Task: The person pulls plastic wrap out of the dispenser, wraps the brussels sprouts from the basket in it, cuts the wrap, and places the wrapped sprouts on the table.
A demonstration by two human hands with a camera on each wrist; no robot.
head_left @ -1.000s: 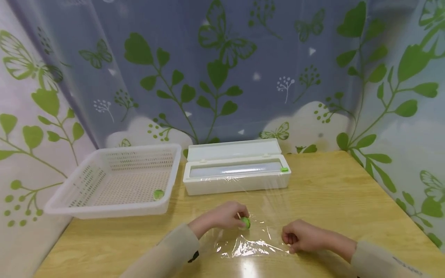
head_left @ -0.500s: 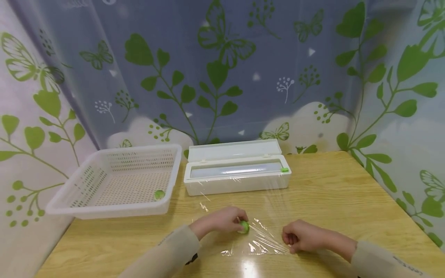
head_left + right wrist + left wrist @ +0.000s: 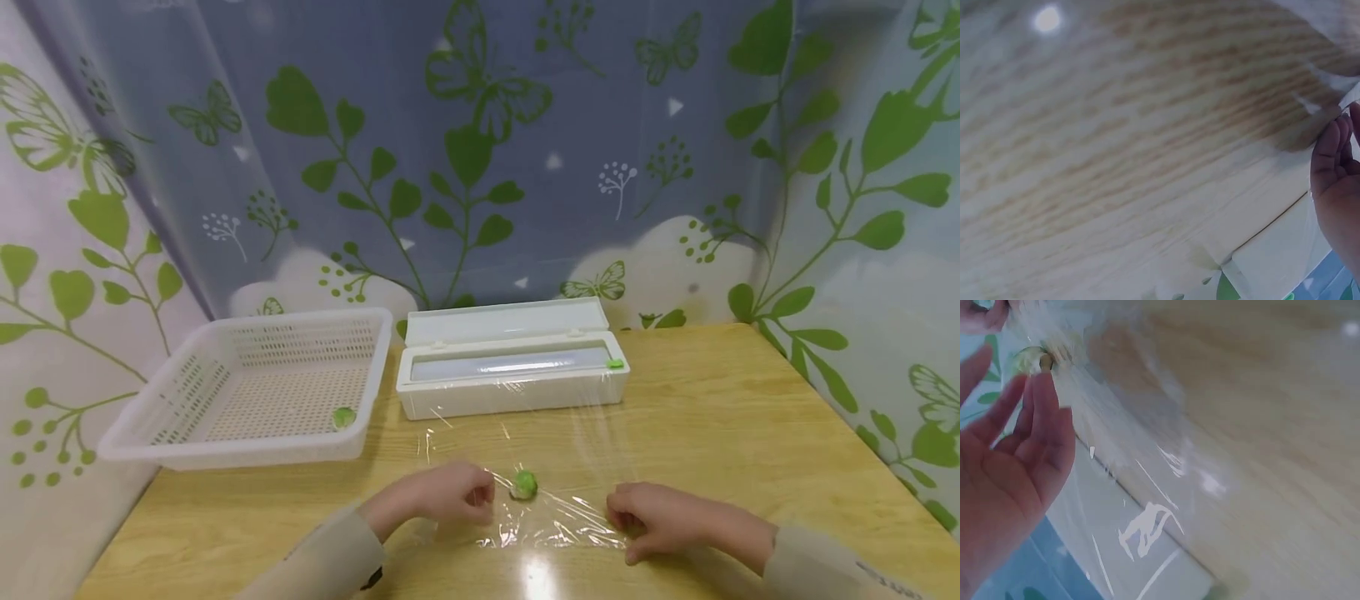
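Note:
A small green Brussels sprout (image 3: 524,484) sits on a sheet of clear plastic wrap (image 3: 555,533) spread over the table. Just left of it is my left hand (image 3: 455,493), apart from the sprout. In the left wrist view, the fingers of that hand (image 3: 1022,450) are loosely extended, with a gap between thumb and fingers. My right hand (image 3: 660,518) pinches the wrap's near right corner, and creases run from there towards the sprout. In the right wrist view, film meets the fingertips of the right hand (image 3: 1338,162).
Behind the hands stands a white wrap dispenser (image 3: 513,396) with its lid raised, a roll inside and a green slider (image 3: 615,364) at its right end. The film runs from it. To the left, a white plastic basket (image 3: 225,454) holds another sprout (image 3: 343,417).
My left hand has let go of the sprout and drawn back to the left. The sprout stays on the wrap in nearly the same place. My right hand has barely moved.

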